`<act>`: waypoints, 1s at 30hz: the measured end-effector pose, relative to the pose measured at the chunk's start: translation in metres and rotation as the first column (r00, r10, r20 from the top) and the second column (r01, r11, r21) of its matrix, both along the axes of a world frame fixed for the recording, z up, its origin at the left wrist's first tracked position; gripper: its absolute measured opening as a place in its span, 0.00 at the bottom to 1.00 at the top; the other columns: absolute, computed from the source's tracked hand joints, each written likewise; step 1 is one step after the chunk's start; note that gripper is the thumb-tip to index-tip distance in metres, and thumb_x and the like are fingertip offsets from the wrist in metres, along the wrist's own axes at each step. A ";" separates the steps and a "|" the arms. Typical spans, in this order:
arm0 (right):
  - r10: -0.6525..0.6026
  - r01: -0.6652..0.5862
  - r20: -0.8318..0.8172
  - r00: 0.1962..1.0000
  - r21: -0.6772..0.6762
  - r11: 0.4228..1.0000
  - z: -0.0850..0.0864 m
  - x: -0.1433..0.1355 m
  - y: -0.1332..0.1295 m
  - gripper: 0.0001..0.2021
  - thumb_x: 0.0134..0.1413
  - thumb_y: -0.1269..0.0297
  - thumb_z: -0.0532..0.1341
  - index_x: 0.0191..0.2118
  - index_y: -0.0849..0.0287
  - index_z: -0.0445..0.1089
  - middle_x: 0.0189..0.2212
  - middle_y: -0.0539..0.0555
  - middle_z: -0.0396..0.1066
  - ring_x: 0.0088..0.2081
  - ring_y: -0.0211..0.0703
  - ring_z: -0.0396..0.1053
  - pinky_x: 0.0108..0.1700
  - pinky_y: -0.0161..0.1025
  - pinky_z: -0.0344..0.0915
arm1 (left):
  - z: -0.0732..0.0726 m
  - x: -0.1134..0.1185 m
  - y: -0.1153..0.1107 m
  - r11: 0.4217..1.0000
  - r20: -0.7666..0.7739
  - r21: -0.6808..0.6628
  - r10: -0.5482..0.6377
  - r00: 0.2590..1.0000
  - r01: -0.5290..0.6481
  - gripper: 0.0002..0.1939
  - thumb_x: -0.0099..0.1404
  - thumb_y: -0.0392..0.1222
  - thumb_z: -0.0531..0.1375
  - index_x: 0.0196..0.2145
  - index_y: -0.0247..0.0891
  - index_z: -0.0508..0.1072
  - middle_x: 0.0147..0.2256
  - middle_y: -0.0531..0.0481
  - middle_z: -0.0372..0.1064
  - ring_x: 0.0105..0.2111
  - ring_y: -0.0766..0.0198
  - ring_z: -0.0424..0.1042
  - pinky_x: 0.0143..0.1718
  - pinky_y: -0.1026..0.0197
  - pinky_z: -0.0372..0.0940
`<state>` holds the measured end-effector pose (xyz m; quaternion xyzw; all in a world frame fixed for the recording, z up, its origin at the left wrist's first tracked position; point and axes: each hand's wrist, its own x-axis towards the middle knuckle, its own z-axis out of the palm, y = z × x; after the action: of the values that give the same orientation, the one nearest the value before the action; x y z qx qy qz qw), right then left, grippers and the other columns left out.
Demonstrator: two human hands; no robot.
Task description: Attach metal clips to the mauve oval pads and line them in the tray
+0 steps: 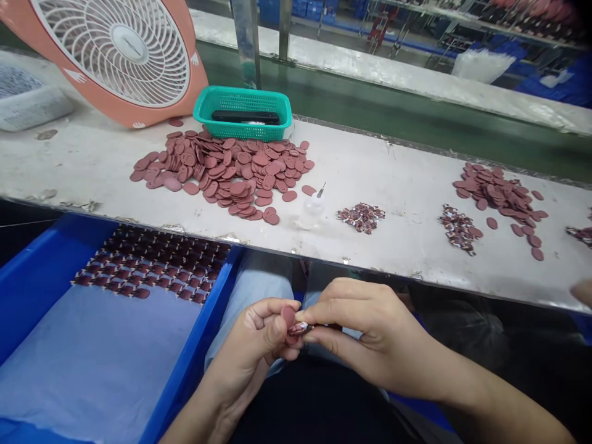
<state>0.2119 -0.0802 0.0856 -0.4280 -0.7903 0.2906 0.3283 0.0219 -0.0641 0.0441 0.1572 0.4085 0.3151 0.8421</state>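
Before me a long, scuffed white workbench (407,179) runs beside a flat green strip (370,92); grey metal posts (246,37) rise there, with blue plastic bins (314,9) and tiered metal racks (490,26) farther back.

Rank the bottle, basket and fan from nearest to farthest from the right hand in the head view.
1. Bottle: ahead of the right hand, slightly left.
2. Basket: farther back and left.
3. Fan: leftmost of the three.
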 end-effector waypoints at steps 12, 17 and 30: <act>0.004 -0.005 -0.059 0.998 -0.014 1.000 -0.005 -0.001 0.001 0.05 0.61 0.75 0.64 0.40 0.62 0.76 0.32 0.54 0.79 0.32 0.39 0.73 0.36 0.34 0.71 | -0.005 0.002 -0.002 0.999 -0.044 -0.031 0.016 0.999 -0.018 0.20 0.43 0.49 0.78 0.31 0.37 0.83 0.22 0.53 0.77 0.21 0.71 0.73 0.25 0.71 0.69; -0.010 0.009 -0.079 0.997 -0.014 1.000 -0.010 -0.001 -0.001 0.05 0.59 0.76 0.65 0.40 0.63 0.77 0.32 0.55 0.78 0.32 0.39 0.73 0.36 0.33 0.71 | -0.013 0.001 -0.001 1.000 -0.038 -0.028 0.003 0.999 -0.004 0.18 0.45 0.47 0.78 0.32 0.38 0.83 0.25 0.52 0.79 0.22 0.71 0.75 0.26 0.71 0.70; -0.017 0.013 -0.070 0.997 -0.065 0.998 -0.024 -0.002 0.003 0.05 0.60 0.74 0.65 0.41 0.62 0.78 0.31 0.55 0.78 0.33 0.40 0.73 0.37 0.34 0.71 | -0.024 -0.002 -0.005 0.996 -0.046 -0.079 0.026 0.999 -0.030 0.18 0.46 0.44 0.78 0.34 0.36 0.83 0.25 0.52 0.78 0.22 0.71 0.74 0.27 0.72 0.72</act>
<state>0.2099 -0.0769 0.0613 -0.4337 -0.7654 0.3282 0.3440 0.0195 -0.0691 0.0205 0.1245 0.4417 0.3067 0.8339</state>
